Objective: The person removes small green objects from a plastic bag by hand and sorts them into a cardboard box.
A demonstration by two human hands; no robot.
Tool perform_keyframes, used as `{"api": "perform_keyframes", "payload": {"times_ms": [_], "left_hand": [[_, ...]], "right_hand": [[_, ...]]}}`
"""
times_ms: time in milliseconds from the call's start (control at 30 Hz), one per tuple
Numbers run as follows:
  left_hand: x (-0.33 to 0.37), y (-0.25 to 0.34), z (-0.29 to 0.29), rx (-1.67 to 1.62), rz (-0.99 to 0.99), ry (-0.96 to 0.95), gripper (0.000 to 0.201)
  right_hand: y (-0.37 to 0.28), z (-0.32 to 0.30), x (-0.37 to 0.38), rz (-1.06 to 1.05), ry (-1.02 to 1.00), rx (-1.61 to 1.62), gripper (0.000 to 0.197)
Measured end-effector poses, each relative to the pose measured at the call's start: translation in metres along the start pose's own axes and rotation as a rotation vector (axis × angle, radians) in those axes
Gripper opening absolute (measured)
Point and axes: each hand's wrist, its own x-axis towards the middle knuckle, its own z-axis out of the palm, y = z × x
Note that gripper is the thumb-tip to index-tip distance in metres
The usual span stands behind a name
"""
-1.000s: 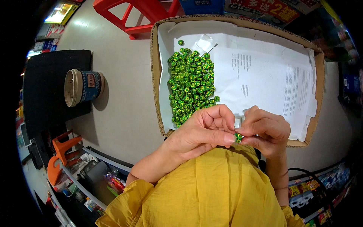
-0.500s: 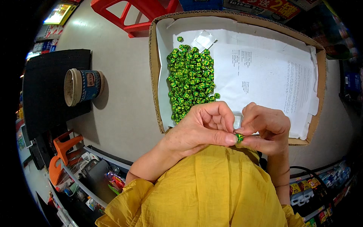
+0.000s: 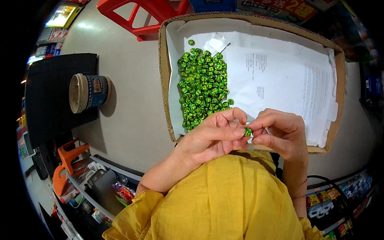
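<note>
My left hand (image 3: 214, 138) pinches a small faceted green-and-yellow piece (image 3: 248, 131), like a folded bead, between its thumb and fingers. Against the piece's right side, the curled fingers of my right hand (image 3: 284, 130) are drawn together; whatever lies between them is hidden. Both hands hover over the near edge of a shallow cardboard box (image 3: 340, 92) lined with white paper. A heap of similar green-and-yellow pieces (image 3: 203, 82) fills the box's left part, just beyond my left hand. One lone piece (image 3: 191, 42) lies above the heap, near a small clear packet (image 3: 217, 42).
A printed white sheet (image 3: 280, 84) covers the box's right side. Left of the box, a tub (image 3: 90, 93) lies on or beside a black panel (image 3: 48, 96). A red stool (image 3: 140, 18) stands behind, and an orange one (image 3: 72, 156) at lower left. Shelves with goods (image 3: 332, 204) line the lower right.
The right thumb has moved off the piece, and the right fingers are now more curled beside it. The piece has shifted slightly up and left in the left hand's pinch.
</note>
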Motion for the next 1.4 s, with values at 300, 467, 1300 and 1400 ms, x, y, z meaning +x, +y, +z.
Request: {"api": "perform_keyframes", "payload": {"times_ms": [300,467,1300,1400], "left_hand": [[-0.005,-0.005,0.007,0.048,0.03,0.05,0.016],[-0.014,0.002,0.007,0.434,0.092,0.123,0.02],[-0.037,-0.016,0.018,0.426,0.388,0.125,0.01],[-0.04,-0.016,0.018,0.531,0.459,0.157,0.009]], "right_hand": [[-0.011,0.01,-0.004,0.005,0.036,-0.147,0.011],[-0.026,0.017,-0.009,-0.055,-0.003,-0.521,0.012],[-0.004,0.041,-0.017,-0.001,0.093,0.168,0.005],[-0.005,0.045,-0.018,0.012,0.08,0.219,0.004]]}}
